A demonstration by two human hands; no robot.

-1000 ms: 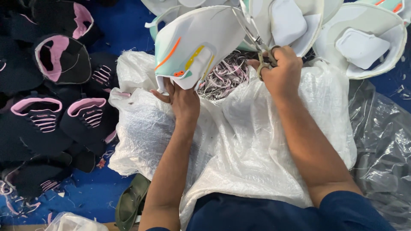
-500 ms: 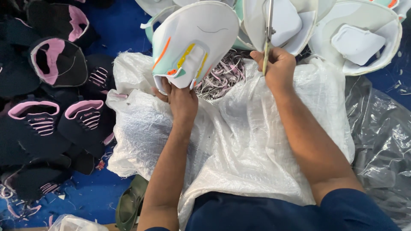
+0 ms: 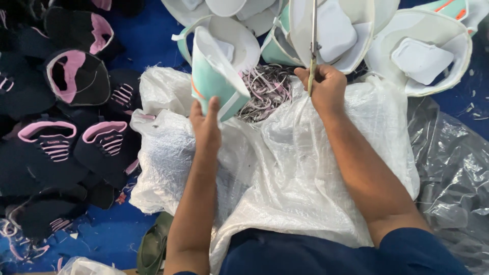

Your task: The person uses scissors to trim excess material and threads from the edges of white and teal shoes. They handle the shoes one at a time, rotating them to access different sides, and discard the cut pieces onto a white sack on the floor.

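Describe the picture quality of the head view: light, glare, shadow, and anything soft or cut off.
Head view: even, soft light with no hard shadows; mild sheen on the clear plastic sheet at right; the white woven sack is bright but keeps its weave; black and pink shoe uppers go dark, losing detail; the left hand and right hand are fairly sharp; the scissors run off the top edge.

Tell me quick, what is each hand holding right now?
Left hand: closed on a white and mint shoe upper.
Right hand: closed on scissors, blades pointing away.
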